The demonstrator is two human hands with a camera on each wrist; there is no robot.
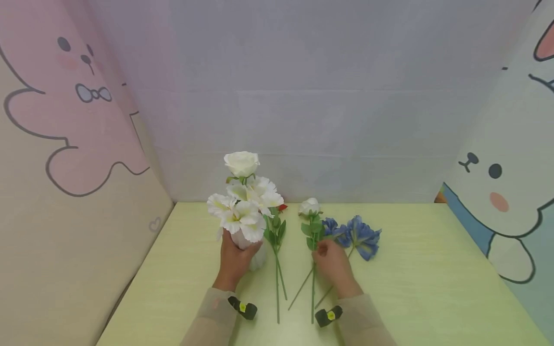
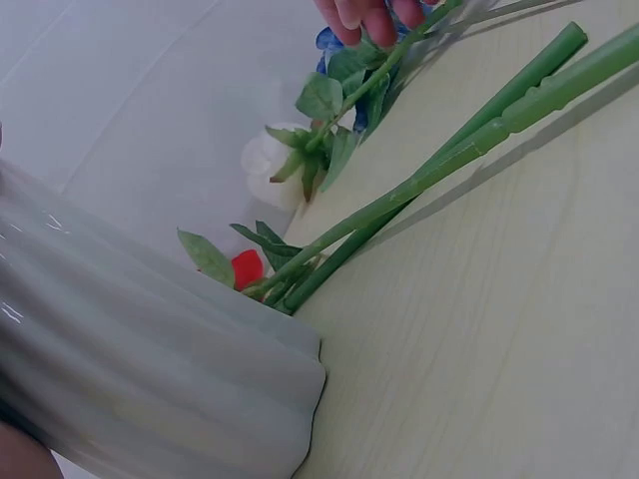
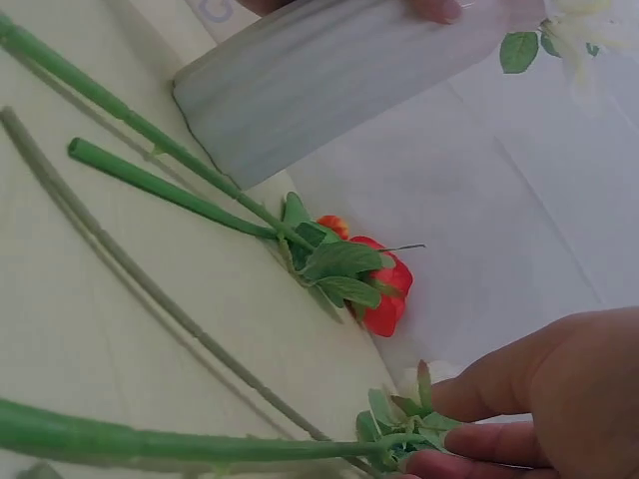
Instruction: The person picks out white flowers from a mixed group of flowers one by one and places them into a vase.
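Observation:
My left hand (image 1: 235,259) grips a white ribbed vase (image 2: 200,349) around its side. A white rose (image 1: 241,163) and white ruffled flowers (image 1: 242,214) stand in the vase. My right hand (image 1: 333,264) is at a second white rose (image 1: 309,206) lying on the table. In the right wrist view, its thumb and fingers (image 3: 489,444) are parted beside that rose's leaves and green stem (image 3: 200,446). The fingertips touch or nearly touch the leaves, and no firm pinch shows. Blue flowers (image 1: 363,238) lie just right of this hand.
Red flowers (image 3: 384,294) with long green stems (image 1: 277,288) lie between the vase and the second white rose. The pale yellow table (image 1: 433,288) meets a light cloth wall (image 1: 303,120) at the back. Cartoon-printed panels (image 1: 86,144) flank both sides.

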